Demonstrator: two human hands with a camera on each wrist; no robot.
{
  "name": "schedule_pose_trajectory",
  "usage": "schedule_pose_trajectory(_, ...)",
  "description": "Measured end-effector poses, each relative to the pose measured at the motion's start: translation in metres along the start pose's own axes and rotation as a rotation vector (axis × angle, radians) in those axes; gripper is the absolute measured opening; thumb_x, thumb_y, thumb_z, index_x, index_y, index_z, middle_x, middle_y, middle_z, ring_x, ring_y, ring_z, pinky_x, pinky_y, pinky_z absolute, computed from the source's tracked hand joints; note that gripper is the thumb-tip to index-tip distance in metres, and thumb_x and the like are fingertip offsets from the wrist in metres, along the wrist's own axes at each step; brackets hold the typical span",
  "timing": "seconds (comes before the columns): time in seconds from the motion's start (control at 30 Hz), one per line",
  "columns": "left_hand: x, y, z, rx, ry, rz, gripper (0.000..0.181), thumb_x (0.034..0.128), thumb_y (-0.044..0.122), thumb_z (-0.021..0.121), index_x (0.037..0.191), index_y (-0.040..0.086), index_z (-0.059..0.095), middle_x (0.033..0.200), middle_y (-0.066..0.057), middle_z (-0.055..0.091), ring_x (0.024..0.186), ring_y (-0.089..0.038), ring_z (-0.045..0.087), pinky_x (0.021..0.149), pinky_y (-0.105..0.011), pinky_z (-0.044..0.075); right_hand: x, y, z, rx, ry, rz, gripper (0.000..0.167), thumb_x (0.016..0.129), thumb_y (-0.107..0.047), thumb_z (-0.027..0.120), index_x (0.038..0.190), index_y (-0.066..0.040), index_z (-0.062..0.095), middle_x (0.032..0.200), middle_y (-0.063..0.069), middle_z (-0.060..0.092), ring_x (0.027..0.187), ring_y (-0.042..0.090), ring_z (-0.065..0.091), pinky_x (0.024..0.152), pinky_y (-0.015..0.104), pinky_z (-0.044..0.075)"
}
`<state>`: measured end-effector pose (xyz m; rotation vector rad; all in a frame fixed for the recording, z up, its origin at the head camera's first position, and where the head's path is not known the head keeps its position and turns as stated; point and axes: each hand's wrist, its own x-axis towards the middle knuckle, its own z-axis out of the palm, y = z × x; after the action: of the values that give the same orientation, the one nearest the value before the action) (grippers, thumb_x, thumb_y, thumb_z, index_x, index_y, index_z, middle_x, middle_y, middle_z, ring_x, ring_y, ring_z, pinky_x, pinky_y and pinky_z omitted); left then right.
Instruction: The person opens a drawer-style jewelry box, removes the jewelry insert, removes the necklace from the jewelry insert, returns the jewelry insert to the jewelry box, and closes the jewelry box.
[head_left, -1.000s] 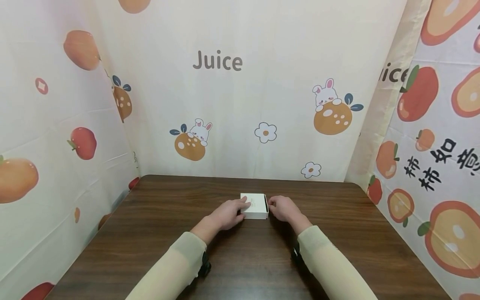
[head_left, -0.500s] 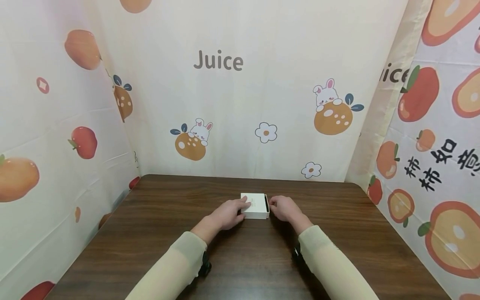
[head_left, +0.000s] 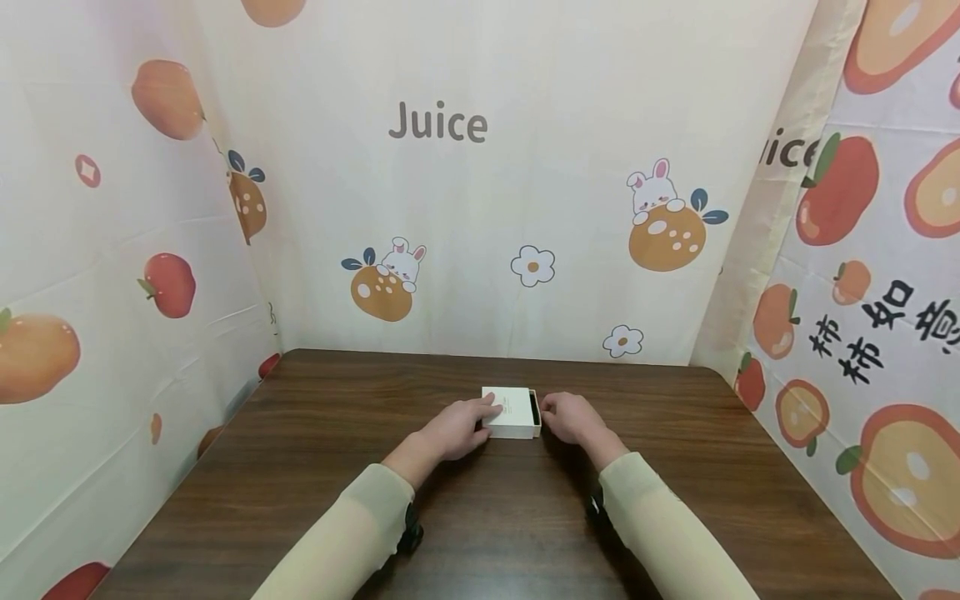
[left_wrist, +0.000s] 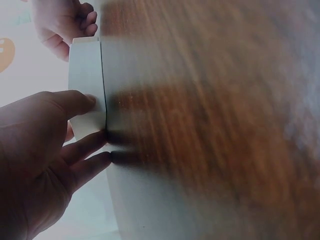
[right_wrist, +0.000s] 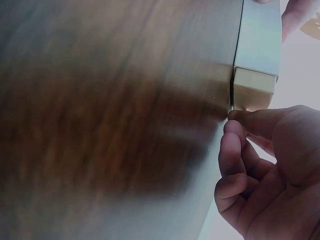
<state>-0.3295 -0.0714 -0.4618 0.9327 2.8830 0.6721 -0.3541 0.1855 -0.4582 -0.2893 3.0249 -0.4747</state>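
A small white drawer-style box (head_left: 513, 407) lies flat on the brown wooden table, its printed top facing up. My left hand (head_left: 456, 427) grips the box's left end, thumb against the near side and a finger over the top. From the right end of the sleeve a short stretch of the inner tray (right_wrist: 253, 85) sticks out, with a dark gap at the top. Curled fingers of my right hand (head_left: 573, 418) pinch at the tray's outer end. What exactly lies between thumb and forefinger is too small to make out.
The table (head_left: 480, 517) has a dark wood grain and rounded far corners. Fabric curtains (head_left: 465, 192) printed with fruit, rabbits and flowers hang behind it and along both sides.
The inner tray has slid slightly further out of the sleeve to the right, with my right hand shifting right alongside it. My left hand stays in place on the box.
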Motion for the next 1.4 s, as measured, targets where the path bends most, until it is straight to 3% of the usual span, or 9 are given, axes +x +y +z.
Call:
schedule_pose_trajectory(0.4, -0.0002, -0.0022, 0.0020, 0.004, 0.016, 0.022, 0.050, 0.1076, 0.010, 0.069, 0.157, 0.009, 0.061, 0.171, -0.019, 0.048, 0.153, -0.037, 0.054, 0.124, -0.051, 0.049, -0.0012, 0.0029, -0.0002, -0.004, 0.022, -0.021, 0.012, 0.109, -0.017, 0.065, 0.104, -0.014, 0.075, 0.102, 0.006, 0.073, 0.086, 0.023, 0.062, 0.083, 0.041, 0.056)
schedule_pose_trajectory(0.83, 0.0013, -0.0034, 0.0030, 0.007, 0.009, 0.007, 0.050, 0.1089, 0.012, 0.068, 0.158, 0.010, 0.060, 0.171, -0.018, 0.047, 0.154, -0.035, 0.054, 0.125, -0.049, 0.048, 0.0005, 0.0052, 0.0002, 0.008, 0.006, -0.007, 0.012, 0.110, -0.018, 0.065, 0.107, -0.013, 0.076, 0.100, 0.006, 0.072, 0.085, 0.023, 0.061, 0.082, 0.040, 0.055)
schedule_pose_trajectory(1.2, -0.0005, -0.0064, 0.0027, -0.008, 0.020, 0.052, 0.050, 0.1092, 0.012, 0.066, 0.159, 0.009, 0.059, 0.171, -0.020, 0.047, 0.153, -0.038, 0.055, 0.124, -0.052, 0.049, -0.0008, 0.0071, -0.0007, 0.014, 0.002, 0.006, 0.012, 0.110, -0.018, 0.065, 0.108, -0.014, 0.076, 0.097, 0.006, 0.070, 0.084, 0.023, 0.060, 0.079, 0.039, 0.054)
schedule_pose_trajectory(1.4, -0.0007, -0.0015, 0.0006, 0.001, 0.009, 0.020, 0.051, 0.1083, 0.010, 0.067, 0.158, 0.008, 0.059, 0.171, -0.020, 0.047, 0.154, -0.037, 0.054, 0.125, -0.051, 0.048, -0.0009, 0.0077, -0.0019, 0.004, 0.003, -0.004, 0.012, 0.110, -0.018, 0.064, 0.106, -0.014, 0.075, 0.094, 0.005, 0.070, 0.084, 0.023, 0.060, 0.079, 0.039, 0.054)
